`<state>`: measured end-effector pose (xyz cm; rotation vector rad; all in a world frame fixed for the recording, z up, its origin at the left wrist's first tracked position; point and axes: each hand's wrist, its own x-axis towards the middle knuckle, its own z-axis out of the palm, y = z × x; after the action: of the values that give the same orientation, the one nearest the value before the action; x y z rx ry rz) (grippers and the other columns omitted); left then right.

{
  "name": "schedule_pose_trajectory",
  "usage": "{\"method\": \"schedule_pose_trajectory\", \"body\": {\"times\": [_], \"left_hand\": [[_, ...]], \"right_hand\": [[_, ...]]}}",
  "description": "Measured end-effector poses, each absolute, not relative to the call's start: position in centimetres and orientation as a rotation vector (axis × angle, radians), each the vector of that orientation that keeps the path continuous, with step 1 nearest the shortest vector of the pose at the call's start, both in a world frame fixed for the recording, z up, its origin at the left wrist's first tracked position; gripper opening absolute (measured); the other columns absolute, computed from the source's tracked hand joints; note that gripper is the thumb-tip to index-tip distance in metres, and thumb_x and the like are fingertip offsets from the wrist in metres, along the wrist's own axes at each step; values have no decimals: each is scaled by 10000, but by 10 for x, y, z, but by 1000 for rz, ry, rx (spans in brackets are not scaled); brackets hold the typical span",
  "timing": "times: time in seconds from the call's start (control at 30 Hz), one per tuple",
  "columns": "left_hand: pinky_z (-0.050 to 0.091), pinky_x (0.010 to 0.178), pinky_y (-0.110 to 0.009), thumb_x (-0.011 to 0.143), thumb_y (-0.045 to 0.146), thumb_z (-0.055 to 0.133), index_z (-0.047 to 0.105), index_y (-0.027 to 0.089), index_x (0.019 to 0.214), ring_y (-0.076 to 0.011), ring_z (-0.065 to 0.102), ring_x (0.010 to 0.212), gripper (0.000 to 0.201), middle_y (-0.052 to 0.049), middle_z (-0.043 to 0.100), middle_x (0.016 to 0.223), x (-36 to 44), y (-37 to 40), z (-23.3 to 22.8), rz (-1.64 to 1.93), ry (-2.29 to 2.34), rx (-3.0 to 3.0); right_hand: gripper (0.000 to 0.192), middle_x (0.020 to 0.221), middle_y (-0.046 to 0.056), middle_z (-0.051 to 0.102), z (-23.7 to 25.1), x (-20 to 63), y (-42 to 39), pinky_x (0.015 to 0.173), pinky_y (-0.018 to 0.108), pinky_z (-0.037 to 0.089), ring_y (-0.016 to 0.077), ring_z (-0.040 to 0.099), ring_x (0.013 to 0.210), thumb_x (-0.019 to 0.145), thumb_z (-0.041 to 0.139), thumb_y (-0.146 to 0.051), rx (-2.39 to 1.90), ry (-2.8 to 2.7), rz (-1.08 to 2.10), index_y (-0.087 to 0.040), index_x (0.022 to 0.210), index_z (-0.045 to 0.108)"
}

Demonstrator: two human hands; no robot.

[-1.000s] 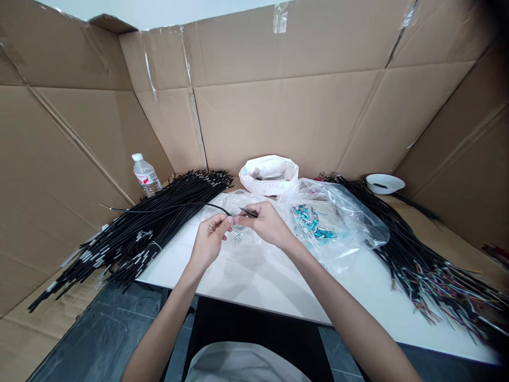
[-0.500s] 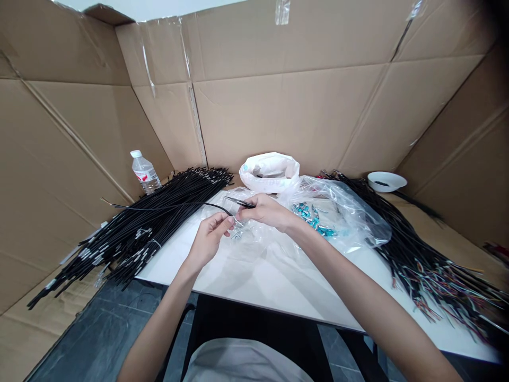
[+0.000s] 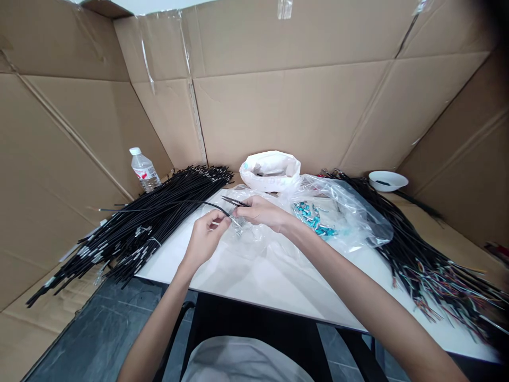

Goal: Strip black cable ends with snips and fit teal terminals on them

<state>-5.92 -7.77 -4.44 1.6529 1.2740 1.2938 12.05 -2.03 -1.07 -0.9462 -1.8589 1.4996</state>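
Observation:
My left hand (image 3: 204,239) pinches the end of a long black cable (image 3: 167,204) that trails away to the left over the cable pile. My right hand (image 3: 262,212) grips black tweezers (image 3: 235,201), their tips pointing left toward the cable end. Between the two hands sits a small metal part (image 3: 238,222), lying on a clear plastic bag (image 3: 254,239) on the white table (image 3: 278,286). Whether the part touches the cable end is too small to tell.
A big pile of black cables (image 3: 131,233) lies at the left, another with coloured wire ends (image 3: 433,276) at the right. A clear bag with teal parts (image 3: 314,217), a white bag (image 3: 270,170), a water bottle (image 3: 143,171) and a white bowl (image 3: 387,180) stand behind. Cardboard walls (image 3: 318,95) surround the table.
My right hand has shifted slightly left and up with the tweezers, which now point further left. The left hand has stayed on the cable end, moving a little closer to the right hand.

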Motion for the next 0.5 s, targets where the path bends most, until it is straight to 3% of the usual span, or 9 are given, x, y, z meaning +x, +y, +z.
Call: {"method": "schedule_pose_trajectory", "body": {"times": [0.2, 0.4, 0.5], "left_hand": [[499, 684, -289, 752, 525, 726, 715, 163, 794, -188, 622, 752, 364, -62, 673, 818, -61, -72, -46, 1209, 1181, 1427], [454, 651, -275, 744, 519, 750, 699, 175, 723, -156, 552, 669, 348, -14, 610, 687, -60, -70, -45, 1191, 1169, 1496], [426, 637, -272, 777, 487, 730, 663, 176, 692, -154, 528, 655, 329, -3, 581, 647, -62, -68, -46, 1152, 1149, 1573]], "right_hand": [[210, 536, -82, 336, -10, 123, -21, 507, 287, 135, 84, 236, 513, 764, 649, -338, -926, -1849, 1520, -192, 640, 564], [220, 625, -52, 472, -6, 129, -19, 554, 275, 211, 96, 349, 597, 711, 732, -355, -875, -1975, 1443, -176, 653, 617], [199, 560, -75, 398, -6, 130, -15, 533, 282, 169, 86, 286, 543, 702, 707, -316, -912, -1955, 1518, -188, 629, 574]]}}
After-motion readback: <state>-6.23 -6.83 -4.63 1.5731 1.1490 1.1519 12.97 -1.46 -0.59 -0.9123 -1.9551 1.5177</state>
